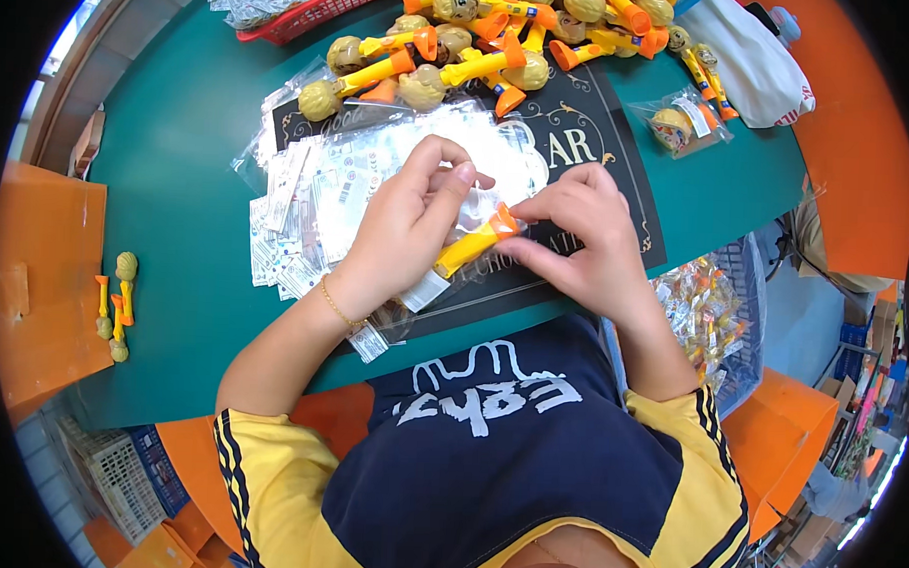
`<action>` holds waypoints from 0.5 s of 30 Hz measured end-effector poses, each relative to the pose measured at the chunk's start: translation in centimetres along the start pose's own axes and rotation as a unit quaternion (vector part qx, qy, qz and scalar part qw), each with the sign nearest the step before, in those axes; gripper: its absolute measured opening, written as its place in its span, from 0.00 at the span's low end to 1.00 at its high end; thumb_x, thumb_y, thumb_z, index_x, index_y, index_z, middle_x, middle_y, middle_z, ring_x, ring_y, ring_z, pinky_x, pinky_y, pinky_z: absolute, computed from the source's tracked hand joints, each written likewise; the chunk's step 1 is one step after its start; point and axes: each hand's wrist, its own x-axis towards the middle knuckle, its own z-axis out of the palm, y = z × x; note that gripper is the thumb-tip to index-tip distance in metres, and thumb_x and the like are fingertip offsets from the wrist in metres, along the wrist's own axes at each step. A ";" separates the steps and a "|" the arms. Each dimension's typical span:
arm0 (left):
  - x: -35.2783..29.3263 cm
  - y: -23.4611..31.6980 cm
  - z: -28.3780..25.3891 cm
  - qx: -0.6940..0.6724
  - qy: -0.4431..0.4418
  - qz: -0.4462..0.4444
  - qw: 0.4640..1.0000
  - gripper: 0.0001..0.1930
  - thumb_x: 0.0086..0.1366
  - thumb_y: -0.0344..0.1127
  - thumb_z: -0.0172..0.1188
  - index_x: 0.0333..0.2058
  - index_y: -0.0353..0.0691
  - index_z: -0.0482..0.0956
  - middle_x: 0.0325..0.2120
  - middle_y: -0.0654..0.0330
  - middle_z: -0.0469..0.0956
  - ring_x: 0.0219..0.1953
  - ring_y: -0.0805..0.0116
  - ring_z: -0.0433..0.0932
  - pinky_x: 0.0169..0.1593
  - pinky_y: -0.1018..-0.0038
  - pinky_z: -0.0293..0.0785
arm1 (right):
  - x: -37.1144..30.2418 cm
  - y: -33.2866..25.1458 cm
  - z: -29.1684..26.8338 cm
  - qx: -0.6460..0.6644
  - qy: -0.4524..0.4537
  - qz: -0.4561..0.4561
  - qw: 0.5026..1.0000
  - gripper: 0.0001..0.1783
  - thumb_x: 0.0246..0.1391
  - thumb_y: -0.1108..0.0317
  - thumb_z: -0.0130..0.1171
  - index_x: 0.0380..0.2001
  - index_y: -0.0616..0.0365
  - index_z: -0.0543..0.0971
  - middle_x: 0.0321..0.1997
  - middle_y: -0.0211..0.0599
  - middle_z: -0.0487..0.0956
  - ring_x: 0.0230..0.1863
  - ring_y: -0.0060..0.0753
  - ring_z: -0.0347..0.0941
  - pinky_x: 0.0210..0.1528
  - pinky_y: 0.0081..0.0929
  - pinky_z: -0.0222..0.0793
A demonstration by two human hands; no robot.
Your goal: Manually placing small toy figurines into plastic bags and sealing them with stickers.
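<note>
A yellow toy stick with an orange flared end [473, 247] lies slanted between my hands, over the pile of bags. My right hand [588, 234] has thumb and forefinger closed at its orange end. Thumb and bent fingers of my left hand [417, 213] pinch at clear plastic [474, 207], which looks like a small bag beside the stick. Whether the stick is inside that bag, I cannot tell. Beneath both hands spreads a pile of flat clear bags with white printed labels [322, 194], resting on a black printed mat [618, 190].
Across the far side lies a heap of yellow-orange toys with gold round heads [453, 44]. A red basket [314, 11] holds more bags. One bagged toy [683, 124] lies at right, near a white cloth bag [748, 59]. A blue crate [743, 324] of packed toys stands right. Loose toys [121, 307] lie left.
</note>
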 end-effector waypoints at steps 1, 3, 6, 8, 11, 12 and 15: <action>0.1 0.0 -0.2 -0.028 -0.009 -0.012 1.000 0.08 0.70 0.39 0.43 0.39 0.42 0.64 0.38 0.56 0.77 0.23 0.84 0.71 0.22 0.89 0.63 | 0.2 0.3 -0.1 -0.007 0.001 -0.029 1.000 0.12 0.36 0.68 0.70 0.27 0.56 0.79 0.30 0.27 0.78 0.35 0.30 0.67 0.38 0.26 0.63; 0.1 -0.1 -0.1 -0.056 -0.017 -0.023 0.998 0.08 0.70 0.39 0.44 0.39 0.42 0.64 0.38 0.57 0.77 0.23 0.84 0.71 0.22 0.89 0.63 | 0.3 0.7 0.0 0.058 -0.011 -0.018 0.998 0.10 0.37 0.69 0.69 0.26 0.57 0.78 0.30 0.27 0.78 0.35 0.30 0.67 0.38 0.26 0.63; 0.1 -0.2 0.5 -0.091 -0.004 -0.022 0.996 0.09 0.69 0.38 0.45 0.39 0.38 0.65 0.33 0.57 0.78 0.30 0.80 0.73 0.32 0.82 0.71 | 0.6 0.6 0.6 0.139 -0.008 -0.028 0.990 0.08 0.40 0.71 0.67 0.25 0.57 0.78 0.30 0.28 0.78 0.36 0.31 0.68 0.40 0.27 0.63; 0.2 -0.4 0.7 -0.079 0.017 0.026 0.996 0.09 0.69 0.37 0.45 0.39 0.38 0.65 0.33 0.57 0.78 0.32 0.80 0.74 0.34 0.82 0.70 | 0.7 0.3 0.9 0.157 0.007 -0.050 0.986 0.08 0.41 0.72 0.66 0.25 0.58 0.77 0.30 0.29 0.78 0.36 0.32 0.68 0.41 0.27 0.63; 0.2 -0.2 0.3 -0.078 0.020 0.011 0.997 0.08 0.69 0.37 0.45 0.39 0.38 0.65 0.33 0.57 0.78 0.31 0.79 0.75 0.32 0.83 0.70 | 0.6 0.0 1.0 0.085 0.017 -0.015 0.996 0.07 0.42 0.72 0.66 0.25 0.57 0.77 0.30 0.30 0.77 0.38 0.32 0.68 0.43 0.28 0.62; 0.1 0.0 0.1 -0.079 0.020 0.011 0.997 0.08 0.69 0.37 0.45 0.39 0.38 0.65 0.33 0.57 0.78 0.31 0.79 0.75 0.32 0.83 0.70 | 0.4 0.1 0.8 0.094 0.015 0.015 0.995 0.07 0.42 0.72 0.65 0.26 0.57 0.77 0.29 0.30 0.77 0.38 0.32 0.67 0.44 0.28 0.61; -0.1 0.6 -0.1 -0.100 0.000 -0.043 0.994 0.09 0.69 0.38 0.46 0.39 0.39 0.65 0.32 0.58 0.77 0.29 0.80 0.75 0.30 0.83 0.69 | 0.5 0.3 0.3 0.134 0.004 0.041 0.990 0.09 0.42 0.71 0.66 0.29 0.58 0.78 0.27 0.29 0.76 0.38 0.31 0.67 0.44 0.27 0.61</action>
